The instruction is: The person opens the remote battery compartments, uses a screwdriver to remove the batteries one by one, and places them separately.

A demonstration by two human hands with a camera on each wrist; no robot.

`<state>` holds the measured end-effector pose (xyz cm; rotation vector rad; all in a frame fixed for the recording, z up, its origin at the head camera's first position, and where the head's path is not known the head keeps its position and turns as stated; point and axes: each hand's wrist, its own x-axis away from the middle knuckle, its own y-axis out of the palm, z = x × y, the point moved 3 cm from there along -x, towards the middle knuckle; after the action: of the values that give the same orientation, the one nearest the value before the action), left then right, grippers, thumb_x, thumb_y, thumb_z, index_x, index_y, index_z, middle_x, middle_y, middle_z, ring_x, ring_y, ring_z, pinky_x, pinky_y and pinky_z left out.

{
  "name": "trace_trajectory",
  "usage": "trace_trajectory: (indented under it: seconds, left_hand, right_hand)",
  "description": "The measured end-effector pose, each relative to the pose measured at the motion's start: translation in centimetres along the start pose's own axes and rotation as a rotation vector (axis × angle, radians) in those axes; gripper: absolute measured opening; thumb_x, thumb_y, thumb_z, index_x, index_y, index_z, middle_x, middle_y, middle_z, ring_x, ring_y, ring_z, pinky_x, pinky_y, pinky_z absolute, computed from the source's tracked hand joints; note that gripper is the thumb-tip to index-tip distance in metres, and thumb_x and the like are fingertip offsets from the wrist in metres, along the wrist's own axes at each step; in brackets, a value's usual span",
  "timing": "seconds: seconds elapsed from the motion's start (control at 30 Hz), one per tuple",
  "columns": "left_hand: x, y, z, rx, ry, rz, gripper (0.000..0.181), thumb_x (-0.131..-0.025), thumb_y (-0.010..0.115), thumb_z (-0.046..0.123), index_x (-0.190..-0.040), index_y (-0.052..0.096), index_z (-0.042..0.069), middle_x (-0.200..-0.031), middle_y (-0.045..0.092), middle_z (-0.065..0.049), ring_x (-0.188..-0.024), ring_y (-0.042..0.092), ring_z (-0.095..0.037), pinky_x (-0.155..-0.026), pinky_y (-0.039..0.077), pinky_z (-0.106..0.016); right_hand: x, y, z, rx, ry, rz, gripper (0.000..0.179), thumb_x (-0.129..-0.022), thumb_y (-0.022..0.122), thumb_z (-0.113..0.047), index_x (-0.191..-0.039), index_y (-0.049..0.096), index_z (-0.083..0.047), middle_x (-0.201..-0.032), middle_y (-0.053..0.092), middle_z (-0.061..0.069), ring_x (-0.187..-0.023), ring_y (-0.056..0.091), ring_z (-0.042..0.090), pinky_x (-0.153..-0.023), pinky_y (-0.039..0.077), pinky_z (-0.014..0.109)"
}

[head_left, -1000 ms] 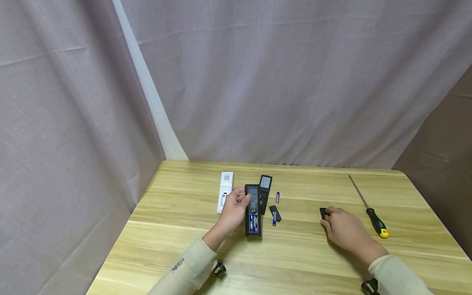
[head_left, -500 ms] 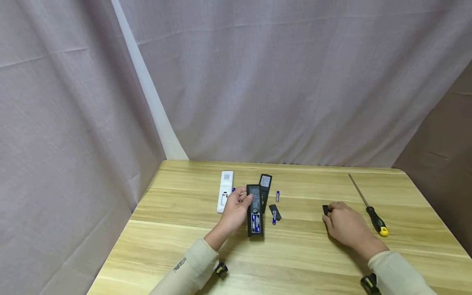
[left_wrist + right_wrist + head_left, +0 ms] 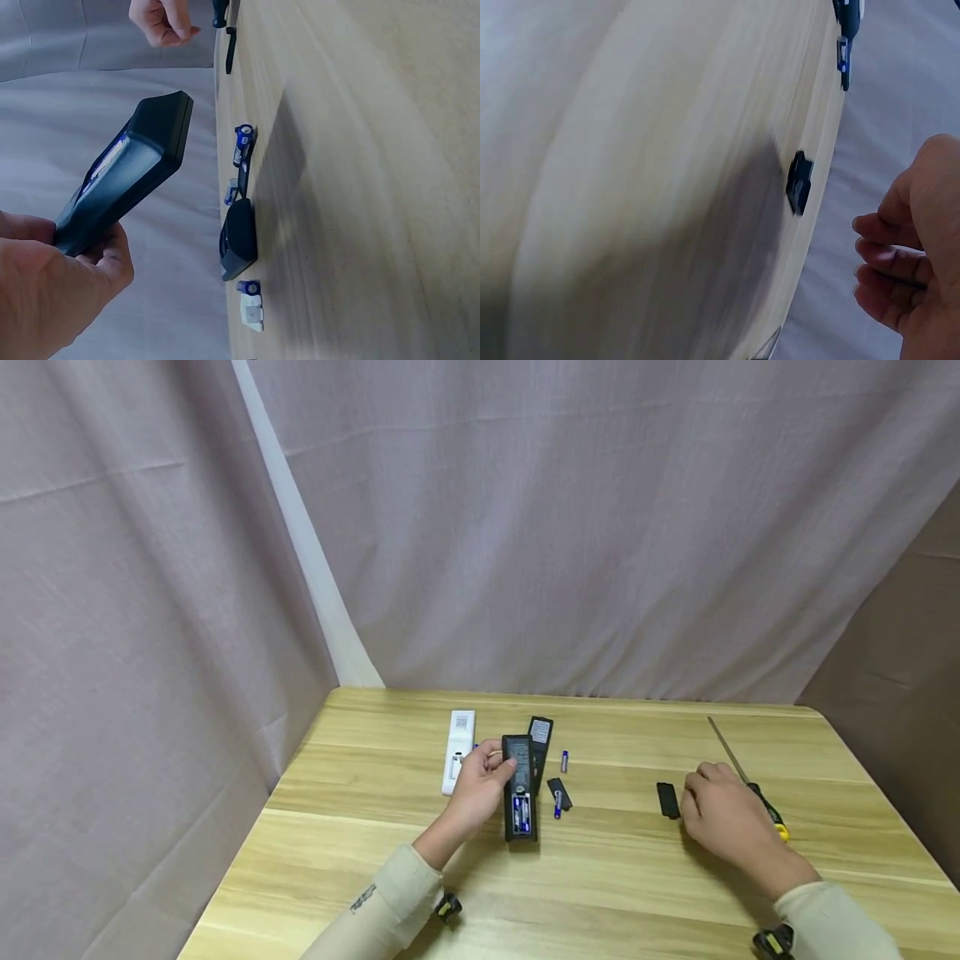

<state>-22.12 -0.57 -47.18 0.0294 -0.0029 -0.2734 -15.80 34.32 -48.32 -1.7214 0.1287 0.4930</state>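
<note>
My left hand (image 3: pixel 476 785) grips a black remote control (image 3: pixel 517 750) above the table, its back facing up. Two blue batteries (image 3: pixel 521 814) lie in its uncovered compartment. The left wrist view shows the remote (image 3: pixel 124 180) tilted, well clear of the wood. On the right, a black battery cover (image 3: pixel 667 800) lies flat on the table. Just to its right hovers my right hand (image 3: pixel 723 814), fingers loosely curled with nothing in them. In the right wrist view that cover (image 3: pixel 800 182) rests on the wood, apart from the fingertips (image 3: pixel 866 225).
A white remote (image 3: pixel 459 752) and another black remote (image 3: pixel 540 731) lie behind my left hand. Nearby are a loose battery (image 3: pixel 565 762) and a smaller cover (image 3: pixel 566 793) with a battery (image 3: pixel 557 806) on it. A screwdriver (image 3: pixel 782 832) lies partly behind my right hand.
My right hand has let go of the black battery cover and moved right, leaving the cover on the table. The left hand and its remote have shifted only slightly.
</note>
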Motion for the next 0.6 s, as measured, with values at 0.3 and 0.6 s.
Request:
trace_trajectory:
  seconds: [0.3,0.6]
  left_hand:
    - [0.2,0.5,-0.1,0.040,0.002,-0.028,0.031,-0.103,0.056,-0.002,-0.134,0.053,-0.007,-0.125,0.072,-0.034,-0.093,0.076,-0.015,-0.089,0.067,-0.032]
    - [0.4,1.1,-0.5,0.036,-0.001,-0.040,0.031,-0.103,0.057,-0.002,-0.134,0.054,-0.006,-0.126,0.073,-0.032,-0.090,0.074,-0.011,-0.088,0.066,-0.030]
  right_hand:
    - [1.1,-0.9,3.1,-0.019,0.139,0.019,0.016,-0.093,0.064,-0.010,-0.092,0.072,0.005,-0.084,0.063,0.016,-0.082,0.062,0.039,-0.066,0.057,0.061]
    - [1.5,-1.5,7.0,-0.032,0.397,-0.147,0.042,-0.103,0.062,-0.031,-0.102,0.059,0.011,-0.096,0.056,0.031,-0.089,0.054,0.049,-0.059,0.047,0.056]
